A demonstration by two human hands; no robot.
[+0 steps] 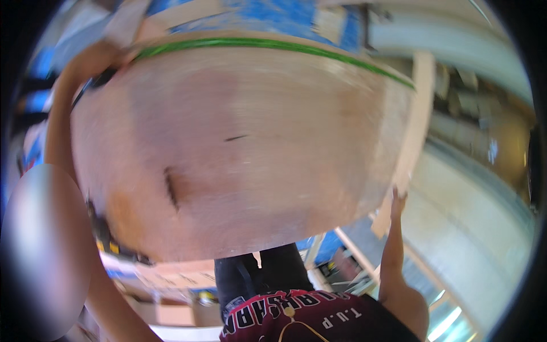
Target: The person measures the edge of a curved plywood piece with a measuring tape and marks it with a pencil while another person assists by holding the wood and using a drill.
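Note:
A wide wooden panel fills the middle, pale brown and blurred, with small dark marks on its face. A green strip runs along its far edge. My left hand is at the panel's far left corner, by the strip's end and a dark object I cannot make out. Motion smears its fingers. On the right, a pale wooden board lies along the panel's side edge. My right hand grips this board near its lower end, arm stretched out.
Blue sheeting shows beyond the far edge. A dark tool with yellow parts is beside the near left corner. Wooden framing and a cardboard box are below the panel. A large blurred bright shape covers the left rim.

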